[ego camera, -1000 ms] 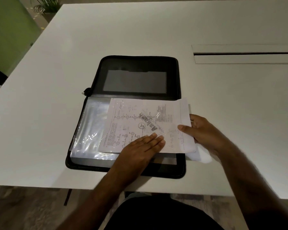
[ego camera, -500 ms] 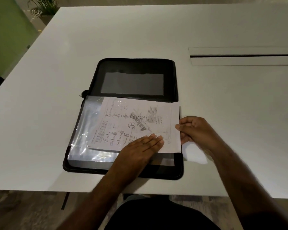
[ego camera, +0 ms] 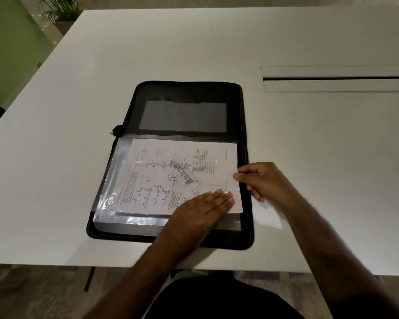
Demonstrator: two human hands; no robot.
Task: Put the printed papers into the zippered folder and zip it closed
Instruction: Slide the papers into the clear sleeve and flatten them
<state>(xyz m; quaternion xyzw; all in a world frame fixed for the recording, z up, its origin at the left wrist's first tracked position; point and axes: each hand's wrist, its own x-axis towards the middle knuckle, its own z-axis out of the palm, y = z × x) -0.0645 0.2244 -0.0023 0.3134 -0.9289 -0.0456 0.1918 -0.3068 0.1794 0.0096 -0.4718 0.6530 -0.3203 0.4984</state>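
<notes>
folder [ego camera: 244, 125] — black, matt cloth | sleeve [ego camera: 115, 180] — clear glossy plastic | papers [ego camera: 171, 157] — white printed paper | table [ego camera: 194, 42] — smooth white

A white table [ego camera: 217, 47] carries everything. An open black zippered folder [ego camera: 187, 93] lies flat directly on it, near the six o'clock edge. At about two o'clock from the folder, a long recessed slot [ego camera: 336, 78] cuts into the tabletop, running off toward three o'clock.

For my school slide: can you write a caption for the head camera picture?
Left hand presses the printed papers flat in the open zippered folder while the right hand pinches their edge.
</notes>
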